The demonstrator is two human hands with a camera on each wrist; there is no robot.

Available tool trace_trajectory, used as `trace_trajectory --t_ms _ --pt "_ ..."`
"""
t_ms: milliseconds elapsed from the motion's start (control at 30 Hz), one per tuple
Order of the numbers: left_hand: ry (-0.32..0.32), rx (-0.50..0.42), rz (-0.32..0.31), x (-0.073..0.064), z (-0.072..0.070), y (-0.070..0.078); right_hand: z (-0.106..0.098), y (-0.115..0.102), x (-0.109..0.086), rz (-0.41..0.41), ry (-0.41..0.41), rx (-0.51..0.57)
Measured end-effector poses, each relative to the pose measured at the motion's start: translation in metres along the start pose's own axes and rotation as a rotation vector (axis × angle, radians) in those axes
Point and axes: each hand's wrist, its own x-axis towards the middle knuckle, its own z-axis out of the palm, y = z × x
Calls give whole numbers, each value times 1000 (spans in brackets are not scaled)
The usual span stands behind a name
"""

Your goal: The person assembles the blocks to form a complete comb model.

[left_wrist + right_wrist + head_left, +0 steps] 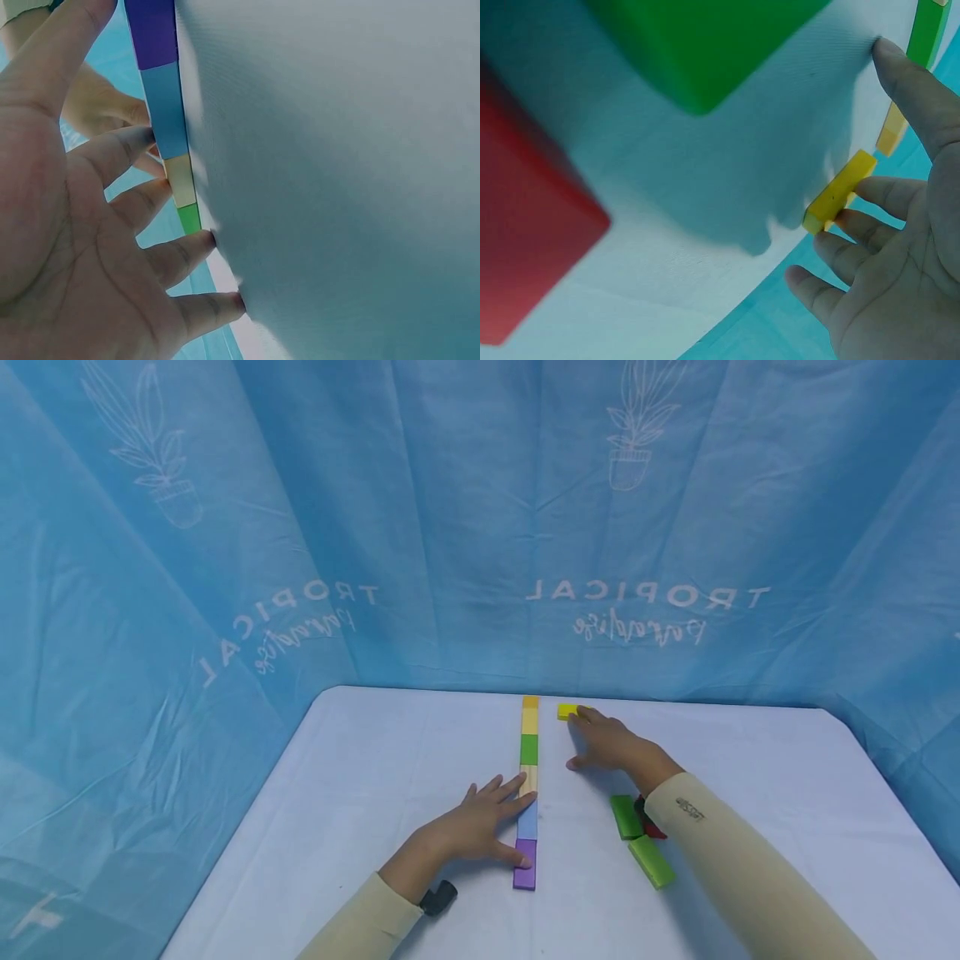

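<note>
A straight row of coloured blocks runs away across the white table, from a purple block (524, 878) through a blue block (527, 821), a pale wood block (529, 781) and a green block (529, 749) to yellowish ones at the far end. My left hand (480, 822) is spread, its thumb on the purple block and fingertips on the blue and pale wood blocks. Near the table's far edge my right hand (611, 743) touches a yellow block (841, 191) with its fingertips, fingers extended. The thumb rests apart on the cloth.
Right of the row lie a green block (626, 817), a light green block (652, 862) and a red block (654, 829), partly hidden by the right sleeve. A blue printed curtain (465, 527) hangs behind the table (360, 760).
</note>
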Motion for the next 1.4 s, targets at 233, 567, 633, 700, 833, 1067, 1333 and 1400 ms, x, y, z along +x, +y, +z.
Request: trace_trajectory --t_ms 233,567,633,700,833,1067,1333,1400 --pt "-5 3 1 1 0 0 2 -6 10 13 -3 -1" --pt "-7 -1 4 0 -1 1 1 -12 19 7 0 -3" --pt "-6 -2 7 0 -1 1 1 -14 20 12 1 2" --pt "-4 -1 9 0 -1 1 0 -16 20 17 1 6" --pt "-2 4 14 0 0 0 -1 -20 19 11 15 3" --pt "0 7 21 1 1 -1 1 -23 24 6 17 -6" --pt "-5 3 24 1 0 -1 2 -23 28 -10 26 -22" --pt "-4 4 24 1 0 -1 2 -23 28 -13 28 -21"
